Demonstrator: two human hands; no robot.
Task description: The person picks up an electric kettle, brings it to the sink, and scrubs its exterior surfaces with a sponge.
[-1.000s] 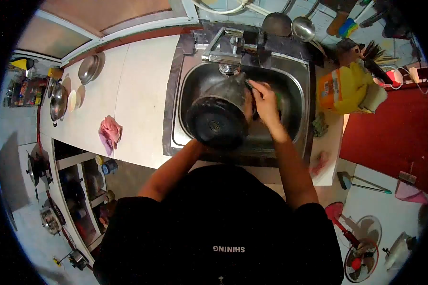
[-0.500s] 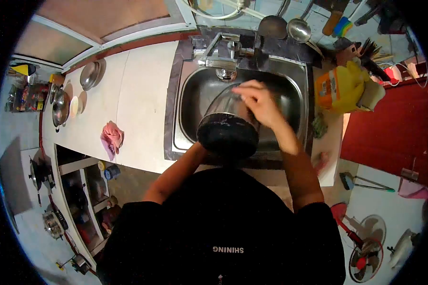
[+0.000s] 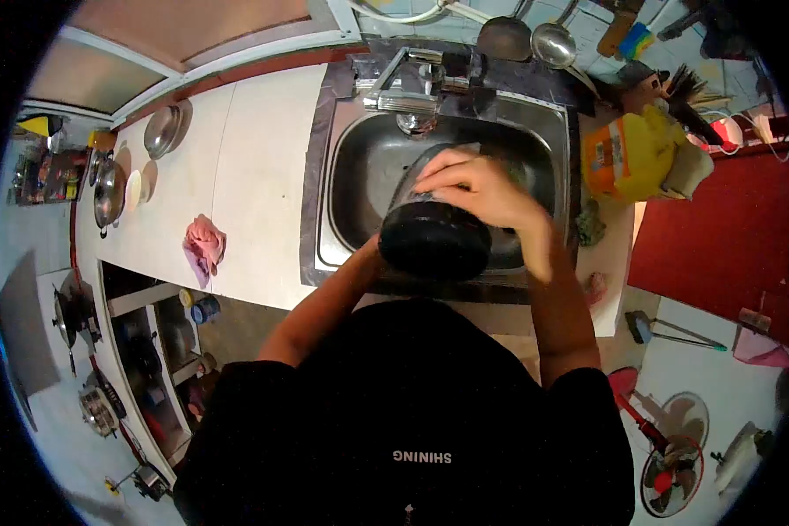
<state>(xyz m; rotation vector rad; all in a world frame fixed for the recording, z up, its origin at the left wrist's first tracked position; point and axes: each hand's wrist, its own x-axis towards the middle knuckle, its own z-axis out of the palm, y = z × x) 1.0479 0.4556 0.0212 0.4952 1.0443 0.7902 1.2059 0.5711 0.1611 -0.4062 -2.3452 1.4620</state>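
Observation:
A metal pot [image 3: 433, 238] with a blackened bottom is tilted over the steel sink [image 3: 359, 145], its base facing me. My left hand [image 3: 382, 249] reaches its far side from the left and holds it up; the pot hides most of those fingers. Across the pot's upper side lies my right hand [image 3: 478, 186], its fingers bent and close together against the metal. Whatever may be under those fingers is hidden. Behind the pot stands the chrome faucet [image 3: 408, 101], with no water seen running.
Left on the counter [image 3: 263, 175] are a pink cloth [image 3: 204, 245], metal lids [image 3: 163, 131] and a two-handled pan [image 3: 109, 193]. To the right of the sink are a yellow bag [image 3: 636, 158] and a green scrubber [image 3: 590, 226]. Ladles [image 3: 552, 44] hang behind.
The pot has shifted slightly right and tipped, so its black base faces up less squarely. My right hand has slid along its side toward the base.

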